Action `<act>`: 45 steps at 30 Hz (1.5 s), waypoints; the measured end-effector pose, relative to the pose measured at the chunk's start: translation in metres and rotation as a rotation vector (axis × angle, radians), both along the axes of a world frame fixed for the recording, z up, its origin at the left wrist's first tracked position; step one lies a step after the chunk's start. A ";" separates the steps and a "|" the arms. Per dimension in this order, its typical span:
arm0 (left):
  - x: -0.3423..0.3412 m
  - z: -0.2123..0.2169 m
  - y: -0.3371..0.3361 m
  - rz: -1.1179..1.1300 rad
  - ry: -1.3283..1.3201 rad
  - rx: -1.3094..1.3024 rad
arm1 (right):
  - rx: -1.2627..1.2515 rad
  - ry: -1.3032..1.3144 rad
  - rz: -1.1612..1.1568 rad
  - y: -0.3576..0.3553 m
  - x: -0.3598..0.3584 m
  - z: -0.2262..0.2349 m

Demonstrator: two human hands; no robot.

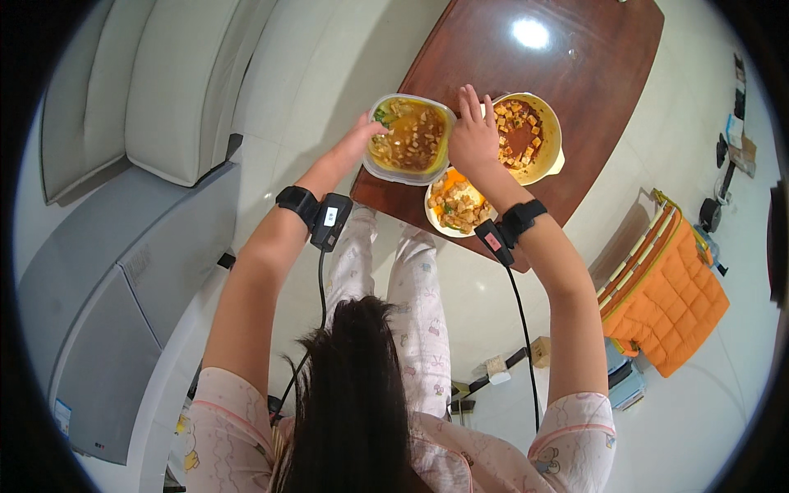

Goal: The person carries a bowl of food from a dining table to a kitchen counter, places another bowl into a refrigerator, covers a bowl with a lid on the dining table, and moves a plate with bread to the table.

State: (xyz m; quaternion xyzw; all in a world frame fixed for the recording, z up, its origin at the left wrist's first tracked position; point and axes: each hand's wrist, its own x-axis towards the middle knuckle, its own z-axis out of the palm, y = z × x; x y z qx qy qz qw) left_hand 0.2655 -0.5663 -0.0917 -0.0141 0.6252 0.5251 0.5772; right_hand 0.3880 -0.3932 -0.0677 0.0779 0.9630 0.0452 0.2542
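While both hands are clasping the clear container of yellow curry, left hand and right hand at opposite rims, it is resting on the brown table, two filled dishes beside the right-hand grip.

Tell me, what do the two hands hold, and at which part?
Both hold the clear plastic container of soup by its rim: left hand on its left side, right hand on its right.
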 end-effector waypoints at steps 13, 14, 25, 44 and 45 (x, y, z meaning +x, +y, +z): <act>0.019 -0.001 -0.022 0.076 -0.202 -0.045 | -0.387 0.317 -0.839 -0.053 0.055 -0.031; 0.022 -0.008 -0.024 0.078 -0.202 -0.045 | -0.522 0.355 -0.912 -0.049 0.057 -0.039; 0.009 -0.042 -0.051 -0.137 0.132 -0.157 | -0.857 0.499 -1.192 -0.030 0.073 -0.035; 0.012 -0.102 -0.063 -0.199 0.624 -0.253 | -1.229 0.571 -1.444 -0.040 0.075 -0.010; 0.006 -0.102 -0.073 -0.113 0.513 -0.172 | -1.253 0.564 -1.442 -0.041 0.073 -0.010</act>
